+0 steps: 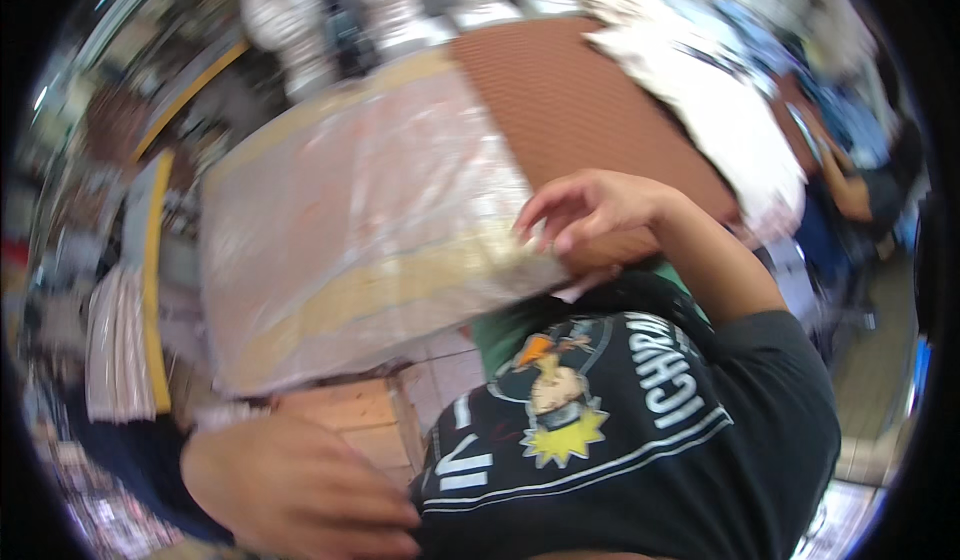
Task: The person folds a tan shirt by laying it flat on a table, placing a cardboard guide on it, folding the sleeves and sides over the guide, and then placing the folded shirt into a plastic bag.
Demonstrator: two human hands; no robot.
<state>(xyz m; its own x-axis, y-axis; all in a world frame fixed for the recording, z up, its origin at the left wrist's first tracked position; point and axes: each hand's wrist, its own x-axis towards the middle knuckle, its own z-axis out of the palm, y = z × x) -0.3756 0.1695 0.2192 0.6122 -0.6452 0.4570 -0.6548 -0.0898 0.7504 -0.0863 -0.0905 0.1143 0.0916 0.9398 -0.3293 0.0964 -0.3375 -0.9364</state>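
Note:
Before me lies a large flat bundle in clear plastic (380,200), with pinkish and tan material showing through. Ribbed brown cloth (590,100) adjoins its right side. My right hand (595,215) hovers at the seam between plastic and cloth. Its fingers are loosely curved and apart, with no held thing visible; whether the fingertips touch the plastic is unclear. Low at the left, my left hand (300,490) is close to the front of my black T-shirt (620,460). Blur softens its fingers, which look stretched out and holding nothing; the fingertips are partly cut off.
White cloth (735,110) lies heaped beyond the brown cloth. Wrapped pale bundles (390,0) stand along the back. A yellow-edged board (155,290) and folded pale cloth (118,345) are on the left. A wooden box (350,415) sits below the bundle. Another person's arm (850,195) shows at right.

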